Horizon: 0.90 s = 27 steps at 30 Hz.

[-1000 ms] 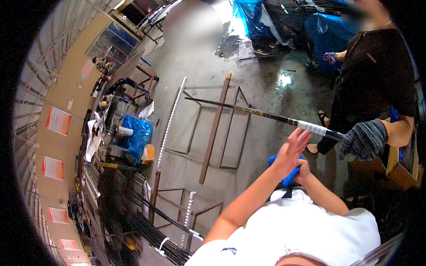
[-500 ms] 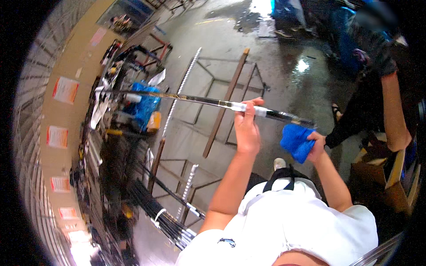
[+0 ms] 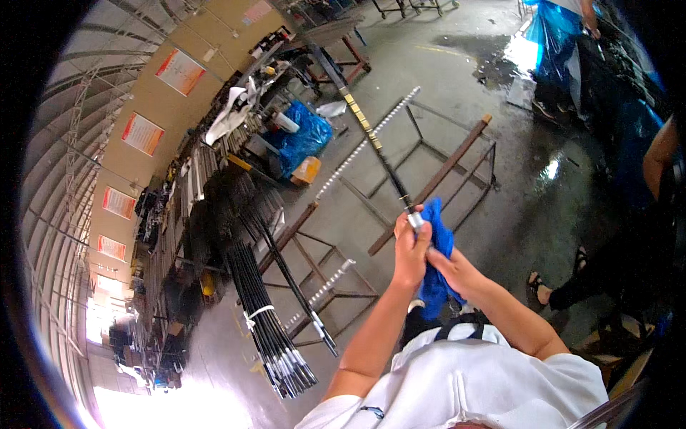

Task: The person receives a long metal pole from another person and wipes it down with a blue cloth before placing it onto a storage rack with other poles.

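A long black fishing rod [image 3: 389, 171] with gold bands slants from my body up toward the far left. My left hand [image 3: 411, 254] is closed around its near part, just below a silvery section. Close beside it, my right hand [image 3: 456, 273] grips a blue cloth [image 3: 434, 286] against the rod's near end. The cloth hangs down below both hands and hides the rod's butt. Left of my arm, a bundle of black rods [image 3: 261, 314] is tied with a white band, and a few loose rods [image 3: 296, 297] lie beside it.
Low metal racks [image 3: 436, 186] with white-notched bars [image 3: 368, 146] stand ahead. A cluttered bench, a blue plastic bag [image 3: 304, 136] and an orange box [image 3: 306, 171] are at the left. Co-workers stand at the right, one with sandalled feet [image 3: 541, 289] near me. The floor is wet there.
The rod has swung from lying crosswise to pointing away from me. My hands have come together, and the blue cloth now lies against the rod. My view has turned.
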Motion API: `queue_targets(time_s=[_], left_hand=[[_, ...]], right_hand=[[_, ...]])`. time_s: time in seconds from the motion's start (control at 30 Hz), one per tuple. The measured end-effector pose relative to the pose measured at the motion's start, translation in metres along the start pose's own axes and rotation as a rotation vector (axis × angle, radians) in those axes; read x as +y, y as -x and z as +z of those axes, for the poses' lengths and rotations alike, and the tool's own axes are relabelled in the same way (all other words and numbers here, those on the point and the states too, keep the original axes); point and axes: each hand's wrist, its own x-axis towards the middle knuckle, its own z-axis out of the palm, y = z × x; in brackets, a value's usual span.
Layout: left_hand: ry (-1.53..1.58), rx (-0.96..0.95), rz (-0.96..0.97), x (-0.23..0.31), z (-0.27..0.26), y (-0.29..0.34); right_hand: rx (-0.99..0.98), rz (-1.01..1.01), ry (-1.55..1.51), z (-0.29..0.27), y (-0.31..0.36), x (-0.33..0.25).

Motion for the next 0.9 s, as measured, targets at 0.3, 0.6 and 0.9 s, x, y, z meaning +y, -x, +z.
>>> queue_targets(time_s=[0.3, 0.6, 0.9], left_hand=[[0.219, -0.071, -0.023, -0.001, 0.0, 0.008], [0.601, 0.175, -0.101, 0.044, -0.023, -0.028], [-0.64, 0.063, 0.002, -0.008, -0.016, 0.021]], right_hand=[[-0.061, 0.128, 0.094, -0.005, -0.009, -0.031], [-0.183, 0.312, 0.246, -0.017, 0.022, 0.013], [-0.072, 0.09, -0.316, -0.034, -0.03, -0.021]])
